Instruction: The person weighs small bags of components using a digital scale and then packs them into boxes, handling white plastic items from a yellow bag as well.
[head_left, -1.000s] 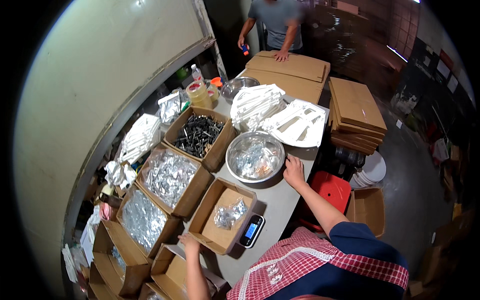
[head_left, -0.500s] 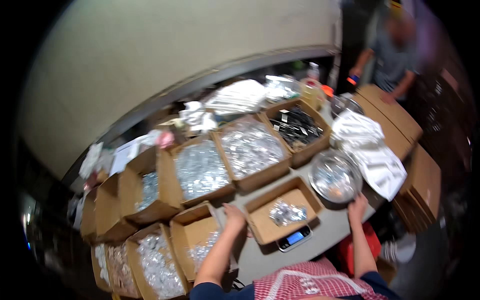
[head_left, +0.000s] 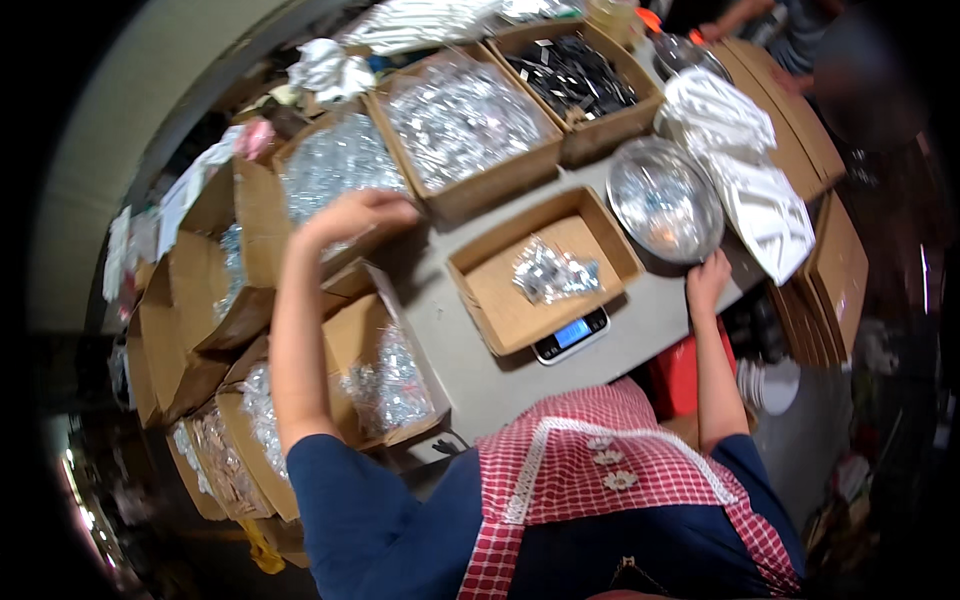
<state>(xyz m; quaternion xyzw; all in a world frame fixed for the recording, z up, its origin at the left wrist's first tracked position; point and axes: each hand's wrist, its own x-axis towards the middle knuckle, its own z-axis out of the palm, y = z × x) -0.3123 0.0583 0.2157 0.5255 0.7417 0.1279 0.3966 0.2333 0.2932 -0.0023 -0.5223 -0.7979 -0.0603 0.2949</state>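
Note:
Smeared by motion, my left hand [head_left: 362, 215] hangs over the near edge of a cardboard box of small shiny clear packets [head_left: 342, 165]; its grip cannot be made out. My right hand [head_left: 709, 283] has bent fingers at the near rim of a round metal bowl [head_left: 712, 235], beside the table edge. Whether they grip the rim or the edge is not clear. Shiny packets lie in the bowl. Between my hands, a shallow cardboard box [head_left: 490, 290] sits tilted on a small digital scale [head_left: 573, 335]. A little heap of shiny packets [head_left: 556, 272] lies inside it.
Beyond stand a box of clear packets [head_left: 465, 115] and one of black pieces [head_left: 575, 80]. More open boxes with packets [head_left: 385, 385] line the left. White bags [head_left: 755, 190] and stacked cartons [head_left: 835, 280] are at the right. A red container [head_left: 680, 375] stands below the table edge. Another person's hand [head_left: 795, 82] shows far right.
My left hand has left the side of the box on the scale and moved up and left over the packet boxes. My right hand stays by the bowl. The view has tilted downward.

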